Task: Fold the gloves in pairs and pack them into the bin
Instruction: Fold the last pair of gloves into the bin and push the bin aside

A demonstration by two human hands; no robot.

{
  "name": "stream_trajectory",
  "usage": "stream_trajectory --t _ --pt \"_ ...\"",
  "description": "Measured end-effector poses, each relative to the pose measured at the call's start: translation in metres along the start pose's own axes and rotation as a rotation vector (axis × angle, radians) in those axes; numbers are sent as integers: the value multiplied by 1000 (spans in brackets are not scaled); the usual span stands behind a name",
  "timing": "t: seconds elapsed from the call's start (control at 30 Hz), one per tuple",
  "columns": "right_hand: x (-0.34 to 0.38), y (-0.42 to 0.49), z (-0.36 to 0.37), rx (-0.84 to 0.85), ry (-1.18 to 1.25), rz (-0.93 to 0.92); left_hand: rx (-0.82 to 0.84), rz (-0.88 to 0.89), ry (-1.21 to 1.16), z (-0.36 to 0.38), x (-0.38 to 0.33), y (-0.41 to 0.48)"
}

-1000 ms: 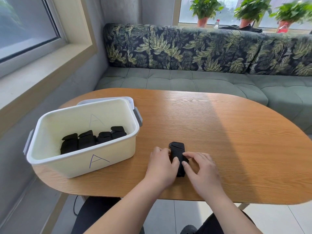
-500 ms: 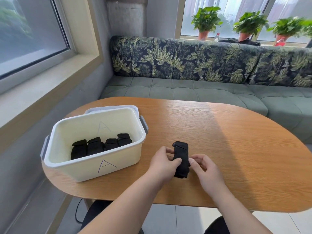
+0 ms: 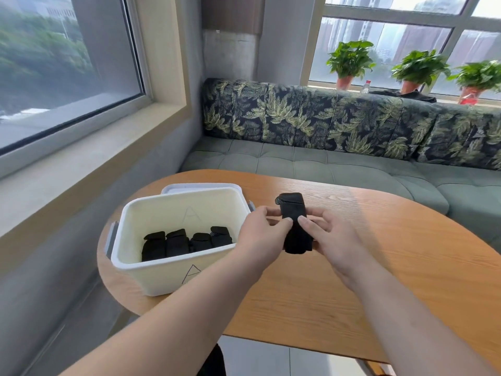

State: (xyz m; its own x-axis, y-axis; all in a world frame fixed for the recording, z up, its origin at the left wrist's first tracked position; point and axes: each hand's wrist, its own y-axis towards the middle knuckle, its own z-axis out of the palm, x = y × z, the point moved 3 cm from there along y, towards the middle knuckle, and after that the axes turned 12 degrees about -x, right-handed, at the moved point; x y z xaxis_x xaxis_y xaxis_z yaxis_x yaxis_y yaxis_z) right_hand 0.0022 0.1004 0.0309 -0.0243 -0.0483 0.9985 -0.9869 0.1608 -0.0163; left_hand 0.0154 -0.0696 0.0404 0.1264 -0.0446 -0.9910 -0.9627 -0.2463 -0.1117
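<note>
A folded pair of black gloves (image 3: 293,210) is held up off the wooden table (image 3: 393,256), just right of the bin. My left hand (image 3: 261,234) pinches its left side and my right hand (image 3: 329,238) pinches its right side, thumbs on top. The cream plastic bin (image 3: 151,270), marked with a letter A, stands on the table's left end. Several folded black glove pairs (image 3: 187,241) lie in a row on its floor.
The bin's grey-white lid (image 3: 200,187) lies under or behind the bin. A green sofa (image 3: 339,164) with leaf-print cushions runs behind the table. A window ledge (image 3: 81,158) lies to the left. Potted plants (image 3: 349,61) stand on the far sill.
Both hands have lifted the folded glove pair off the table and carried it toward the bin. The camera view has tilted upward.
</note>
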Motion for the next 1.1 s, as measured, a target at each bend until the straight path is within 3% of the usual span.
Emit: stream_trajectory --t 0.17,0.6,0.73,0.97,1.1 --pt "24 16 38 114 -59 -6 -5 -13 -16 -42 -21 16" --pt "35 19 143 242 -263 -9 -72 9 265 -142 -13 53" --pt "29 23 166 271 -359 -19 -50 2 400 -163 -3 63" --pt "8 32 186 337 -613 -58 73 78 869 -181 15 71" --pt "10 39 197 341 -950 -239 112 84 1054 -187 24 75"
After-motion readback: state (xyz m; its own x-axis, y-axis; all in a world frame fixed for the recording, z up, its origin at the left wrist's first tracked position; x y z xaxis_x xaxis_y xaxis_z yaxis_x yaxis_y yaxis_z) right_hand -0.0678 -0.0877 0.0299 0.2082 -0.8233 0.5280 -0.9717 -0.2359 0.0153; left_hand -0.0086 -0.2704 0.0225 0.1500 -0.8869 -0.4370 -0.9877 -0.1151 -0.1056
